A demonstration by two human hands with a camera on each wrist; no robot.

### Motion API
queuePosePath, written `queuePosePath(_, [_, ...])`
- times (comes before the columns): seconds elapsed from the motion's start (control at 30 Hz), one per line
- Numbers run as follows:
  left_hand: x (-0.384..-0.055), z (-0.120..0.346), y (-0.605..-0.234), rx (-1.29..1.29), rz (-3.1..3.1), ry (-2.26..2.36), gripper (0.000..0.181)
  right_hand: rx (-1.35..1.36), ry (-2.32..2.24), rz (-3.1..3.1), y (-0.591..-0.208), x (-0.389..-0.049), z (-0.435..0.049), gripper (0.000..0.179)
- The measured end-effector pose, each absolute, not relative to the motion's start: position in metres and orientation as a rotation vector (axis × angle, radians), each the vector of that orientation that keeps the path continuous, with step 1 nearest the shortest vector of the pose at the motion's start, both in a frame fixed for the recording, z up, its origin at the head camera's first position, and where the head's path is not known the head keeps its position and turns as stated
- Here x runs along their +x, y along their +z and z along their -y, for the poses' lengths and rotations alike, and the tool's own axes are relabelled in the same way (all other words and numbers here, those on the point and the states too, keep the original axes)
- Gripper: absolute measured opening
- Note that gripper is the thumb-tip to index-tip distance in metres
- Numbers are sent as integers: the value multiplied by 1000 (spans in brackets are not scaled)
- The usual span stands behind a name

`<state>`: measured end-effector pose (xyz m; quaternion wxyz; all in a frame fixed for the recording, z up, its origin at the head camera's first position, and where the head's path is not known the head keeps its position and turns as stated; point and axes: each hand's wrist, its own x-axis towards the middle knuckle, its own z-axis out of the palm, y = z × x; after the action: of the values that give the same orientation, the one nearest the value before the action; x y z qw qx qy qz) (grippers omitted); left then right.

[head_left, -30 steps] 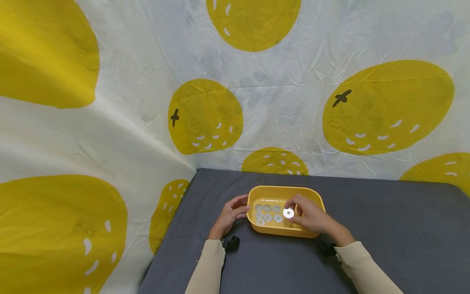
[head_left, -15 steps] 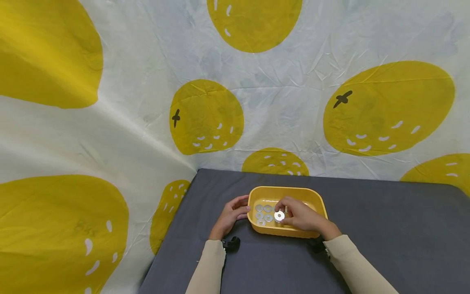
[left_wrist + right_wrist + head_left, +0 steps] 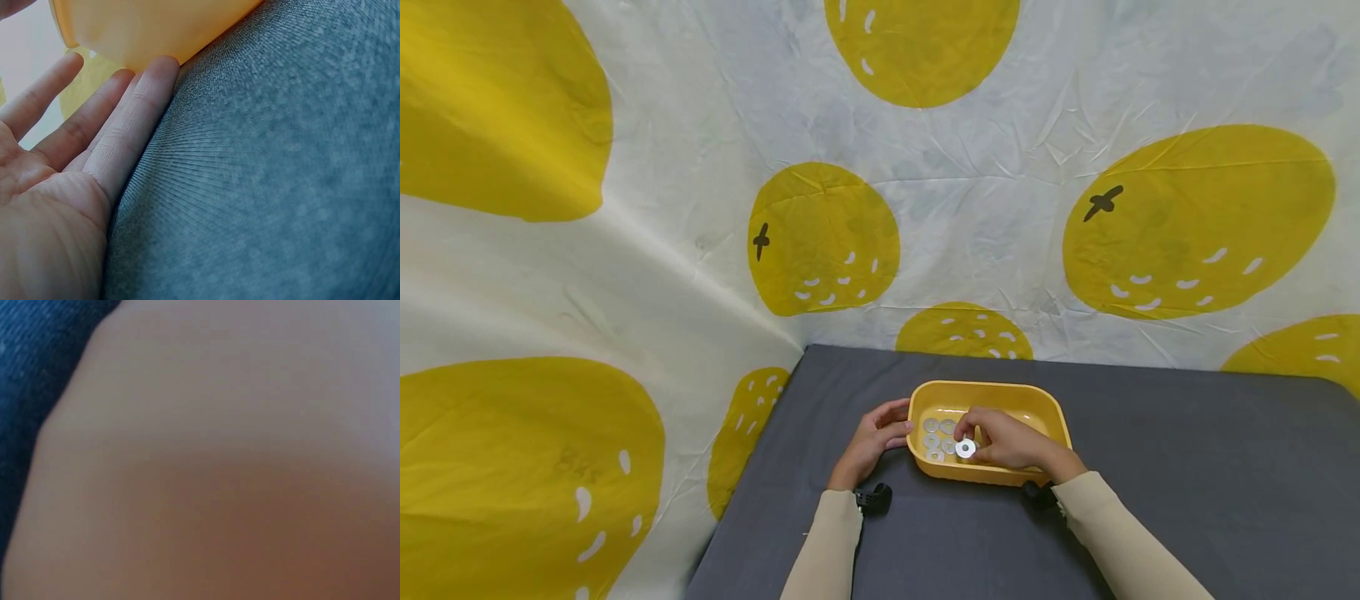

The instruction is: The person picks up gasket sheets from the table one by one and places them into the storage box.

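A yellow oblong tray [image 3: 1037,417] sits on the dark table. My left hand [image 3: 871,442] rests against its left end, thumb at the rim; the left wrist view shows the other fingers [image 3: 128,131] fairly straight, fingertips at the tray's outer wall. Over the tray's inside, my right hand [image 3: 1011,442] pinches a shiny flat washer [image 3: 959,452] between thumb and fingers, holding it low above the floor. Several more washers [image 3: 931,440] lie in rows in the left part of the tray; the right hand partly hides that group. Blurred skin fills most of the right wrist view.
Dark grey cloth [image 3: 1187,467] covers the table around the tray. A white curtain [image 3: 970,225] printed with yellow fruit hangs along the back and left edges. Black wrist straps [image 3: 874,498] are worn at both sleeves.
My right hand has moved left and slightly toward me with the washer, from mid-tray to just beside the group of washers. The left hand has stayed at the tray's end.
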<state>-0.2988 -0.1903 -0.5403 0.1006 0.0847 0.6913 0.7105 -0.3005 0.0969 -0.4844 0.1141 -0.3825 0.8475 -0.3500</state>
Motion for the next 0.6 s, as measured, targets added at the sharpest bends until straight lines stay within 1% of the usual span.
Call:
queuePosePath(0.33, [-300,190,-542,265,-2042,2103,51,-1082,-1041,-2435,-486,-303,-94,17])
queuePosePath(0.6, [-299,191,-540,258,-2048,2103,51,-1043,-1069,-2548,-482,-296,-101,11])
